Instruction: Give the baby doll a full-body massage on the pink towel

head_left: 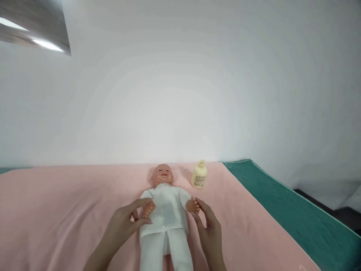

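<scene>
A baby doll (pixel 166 210) in a white top and white trousers lies on its back, head toward the wall. My left hand (pixel 128 222) has its thumb and fingers closed around the doll's hand on the left side. On the other side, my right hand (pixel 208 226) pinches the doll's other hand between thumb and fingers. Both doll arms are bent, with their hands beside the torso. The lower ends of the doll's legs run out of view at the bottom.
Beyond my right hand, near the doll's head, stands a pale yellow pump bottle (pixel 199 176). A pink cloth (pixel 70 210) lies under the doll, over a green cover (pixel 282 199) showing at the right. A white wall (pixel 169 82) rises behind.
</scene>
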